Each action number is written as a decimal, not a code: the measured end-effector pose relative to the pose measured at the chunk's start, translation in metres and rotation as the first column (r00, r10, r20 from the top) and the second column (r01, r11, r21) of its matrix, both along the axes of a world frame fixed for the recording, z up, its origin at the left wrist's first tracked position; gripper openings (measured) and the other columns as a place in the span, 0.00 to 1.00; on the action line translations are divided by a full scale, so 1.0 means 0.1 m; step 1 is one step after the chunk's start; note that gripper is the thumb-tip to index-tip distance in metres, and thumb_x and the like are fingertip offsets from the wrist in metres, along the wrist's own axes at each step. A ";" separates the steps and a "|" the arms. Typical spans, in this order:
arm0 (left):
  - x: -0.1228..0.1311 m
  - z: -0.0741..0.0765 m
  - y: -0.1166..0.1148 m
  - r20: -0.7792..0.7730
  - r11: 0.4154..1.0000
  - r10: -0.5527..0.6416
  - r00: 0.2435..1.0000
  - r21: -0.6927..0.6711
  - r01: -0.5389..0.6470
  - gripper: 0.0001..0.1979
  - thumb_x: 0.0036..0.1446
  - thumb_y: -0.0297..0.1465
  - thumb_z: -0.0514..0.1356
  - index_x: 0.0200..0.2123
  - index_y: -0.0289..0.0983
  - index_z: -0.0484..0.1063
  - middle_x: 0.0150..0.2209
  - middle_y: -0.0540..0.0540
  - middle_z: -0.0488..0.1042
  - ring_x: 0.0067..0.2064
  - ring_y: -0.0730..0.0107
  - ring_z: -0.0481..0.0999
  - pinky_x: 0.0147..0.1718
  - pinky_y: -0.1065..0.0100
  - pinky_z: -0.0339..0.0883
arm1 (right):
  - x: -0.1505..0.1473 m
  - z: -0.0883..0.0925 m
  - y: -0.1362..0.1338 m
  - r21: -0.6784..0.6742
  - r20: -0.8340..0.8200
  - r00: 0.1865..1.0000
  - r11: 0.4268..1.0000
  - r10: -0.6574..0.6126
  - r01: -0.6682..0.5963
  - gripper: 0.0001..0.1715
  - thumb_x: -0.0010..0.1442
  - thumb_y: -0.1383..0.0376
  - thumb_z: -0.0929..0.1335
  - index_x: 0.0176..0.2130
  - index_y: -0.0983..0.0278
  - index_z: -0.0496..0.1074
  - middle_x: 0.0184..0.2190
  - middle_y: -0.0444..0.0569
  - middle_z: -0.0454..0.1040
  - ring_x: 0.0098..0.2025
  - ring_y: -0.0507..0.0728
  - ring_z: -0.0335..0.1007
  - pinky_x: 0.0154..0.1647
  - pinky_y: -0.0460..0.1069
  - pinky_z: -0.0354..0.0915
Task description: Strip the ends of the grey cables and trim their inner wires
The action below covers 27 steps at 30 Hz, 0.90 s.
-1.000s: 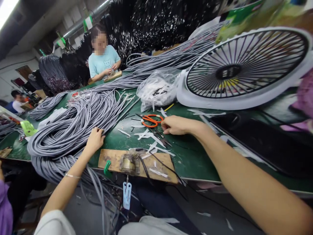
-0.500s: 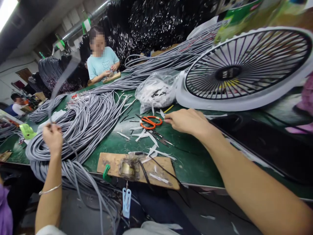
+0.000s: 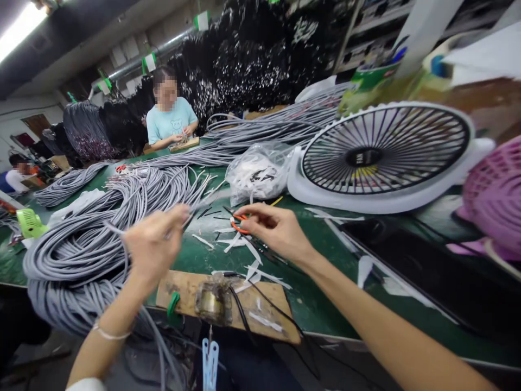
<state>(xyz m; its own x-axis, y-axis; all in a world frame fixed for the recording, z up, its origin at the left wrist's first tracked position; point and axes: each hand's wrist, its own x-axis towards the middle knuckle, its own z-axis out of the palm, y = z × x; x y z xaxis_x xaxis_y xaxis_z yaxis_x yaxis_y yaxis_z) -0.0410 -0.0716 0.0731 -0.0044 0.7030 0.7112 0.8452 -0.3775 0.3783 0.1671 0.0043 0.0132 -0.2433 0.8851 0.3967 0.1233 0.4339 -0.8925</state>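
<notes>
Left hand (image 3: 152,244) curls round a blurred cable (image 3: 114,228), the bundle (image 3: 71,247) just beyond; right hand (image 3: 277,231) bends over the scissors (image 3: 239,229), whether pinching anything I can't tell. Likely I'm readying one cable; next calls for steadying its end.

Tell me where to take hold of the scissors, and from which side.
Probably by the orange handles, coming from the right: the scissors lie with these toward the right hand and their dark tip pointing left, away from it. The hand hides part of the handles.
</notes>
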 end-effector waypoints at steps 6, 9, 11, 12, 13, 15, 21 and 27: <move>0.36 -0.60 0.23 -0.148 0.982 -0.092 0.985 -0.175 0.066 0.12 0.59 0.33 0.52 0.40 0.39 0.74 0.27 0.47 0.77 0.27 0.72 0.73 0.27 0.72 0.61 | -0.04 -0.04 -0.01 -0.050 -0.201 0.980 0.999 -0.006 -0.004 0.25 0.49 0.47 0.67 0.29 0.66 0.74 0.17 0.45 0.69 0.20 0.51 0.63 0.22 0.46 0.59; 0.33 -0.67 0.31 -0.028 0.927 -0.220 0.975 -0.318 0.200 0.10 0.58 0.28 0.50 0.35 0.35 0.71 0.30 0.45 0.76 0.30 0.68 0.74 0.31 0.70 0.65 | -0.02 -0.05 0.01 -0.069 -0.199 0.977 0.995 -0.080 0.067 0.26 0.49 0.45 0.66 0.28 0.66 0.74 0.18 0.46 0.71 0.21 0.51 0.64 0.22 0.46 0.60; 0.31 -0.65 0.37 0.026 0.863 -0.309 0.951 -0.412 0.292 0.08 0.56 0.26 0.50 0.33 0.35 0.68 0.31 0.44 0.74 0.32 0.68 0.73 0.31 0.69 0.65 | -0.02 -0.05 0.03 -0.102 -0.193 0.975 0.991 -0.110 0.092 0.27 0.49 0.44 0.66 0.25 0.65 0.73 0.19 0.46 0.71 0.22 0.51 0.64 0.22 0.46 0.60; 0.31 -0.62 0.40 0.060 0.819 -0.355 0.933 -0.461 0.341 0.07 0.56 0.25 0.49 0.33 0.35 0.67 0.30 0.44 0.73 0.31 0.68 0.72 0.31 0.69 0.65 | -0.02 -0.05 0.05 -0.125 -0.208 0.971 0.988 -0.116 0.091 0.27 0.48 0.43 0.66 0.24 0.65 0.72 0.18 0.45 0.70 0.21 0.50 0.64 0.21 0.45 0.60; 0.33 -0.60 0.44 0.105 0.769 -0.398 0.911 -0.503 0.394 0.08 0.55 0.24 0.49 0.34 0.35 0.66 0.29 0.45 0.72 0.30 0.69 0.71 0.31 0.69 0.65 | -0.03 -0.05 0.06 -0.155 -0.237 0.965 0.985 -0.111 0.075 0.27 0.47 0.43 0.66 0.23 0.65 0.71 0.17 0.44 0.69 0.19 0.49 0.61 0.20 0.45 0.58; 0.38 -0.53 0.50 0.216 0.680 -0.440 0.872 -0.554 0.481 0.08 0.55 0.25 0.49 0.37 0.35 0.66 0.27 0.48 0.71 0.27 0.72 0.69 0.28 0.71 0.64 | -0.03 -0.04 0.08 -0.232 -0.327 0.942 0.973 -0.077 -0.002 0.29 0.44 0.42 0.68 0.21 0.66 0.69 0.14 0.42 0.65 0.14 0.45 0.53 0.15 0.43 0.52; 0.57 -0.41 0.54 0.259 0.750 -0.472 0.843 -0.385 0.538 0.11 0.56 0.30 0.52 0.34 0.32 0.73 0.24 0.47 0.72 0.24 0.74 0.67 0.24 0.72 0.61 | -0.03 0.02 0.09 -0.348 -0.532 0.846 0.917 -0.024 -0.193 0.29 0.38 0.43 0.71 0.21 0.66 0.66 0.11 0.36 0.58 0.10 0.41 0.40 0.11 0.42 0.38; 0.56 -0.55 0.46 0.406 0.806 -0.385 0.829 -0.289 0.516 0.11 0.54 0.30 0.55 0.34 0.33 0.76 0.24 0.45 0.76 0.24 0.71 0.72 0.21 0.73 0.63 | -0.07 0.00 0.02 -0.330 -0.491 0.869 0.937 -0.064 -0.118 0.27 0.38 0.46 0.72 0.22 0.66 0.67 0.13 0.39 0.62 0.11 0.42 0.43 0.11 0.43 0.39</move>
<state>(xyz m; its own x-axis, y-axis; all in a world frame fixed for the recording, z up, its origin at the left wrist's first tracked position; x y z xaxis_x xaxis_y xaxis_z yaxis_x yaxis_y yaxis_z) 0.0151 -0.0257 0.0176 0.2062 0.8878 0.4114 0.4240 -0.4600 0.7801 0.1598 0.0062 0.0136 -0.1251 0.9812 0.1469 -0.3726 0.0907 -0.9235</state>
